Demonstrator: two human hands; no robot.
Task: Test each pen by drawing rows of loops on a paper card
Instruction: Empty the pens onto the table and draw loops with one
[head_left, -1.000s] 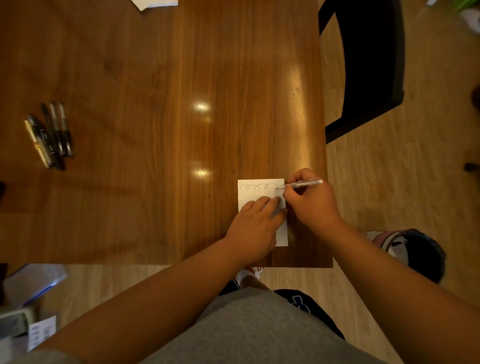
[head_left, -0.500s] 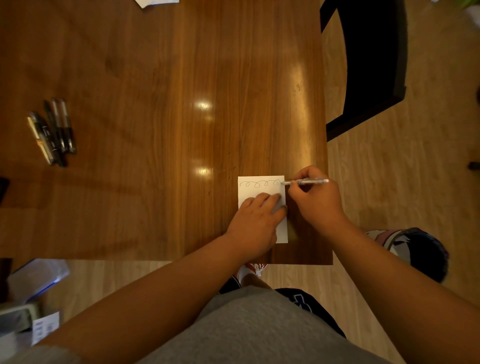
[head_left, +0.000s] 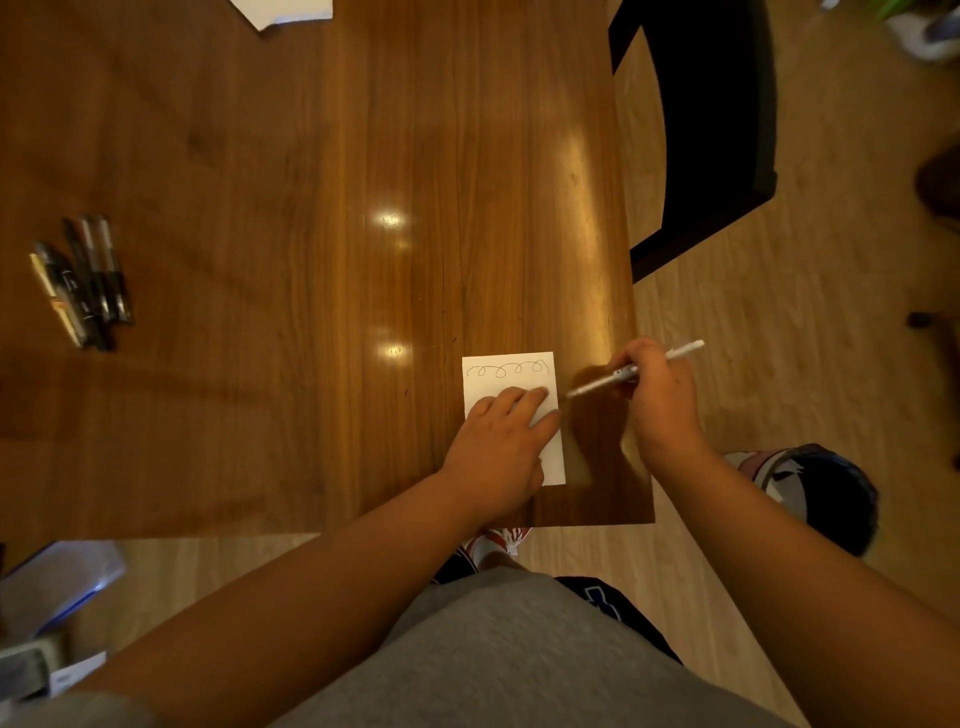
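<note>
A white paper card (head_left: 506, 387) lies near the table's front right corner, with one row of loops along its top edge. My left hand (head_left: 498, 447) lies flat on its lower half, fingers spread, pinning it down. To the right of the card my right hand (head_left: 660, 395) holds a white pen (head_left: 623, 375). The pen's tip points left and hangs just off the card's right edge, above the wood. A bunch of several dark pens (head_left: 83, 283) lies at the table's far left.
The wooden table (head_left: 311, 208) ends close to my right hand. A black chair (head_left: 711, 130) stands at the far right beyond the edge. White paper (head_left: 283, 11) lies at the table's far edge. A dark bag (head_left: 810, 493) sits on the floor at right.
My right hand finished the row of loops, then drew the pen off the card to the right and lifted it. My left hand stayed on the card.
</note>
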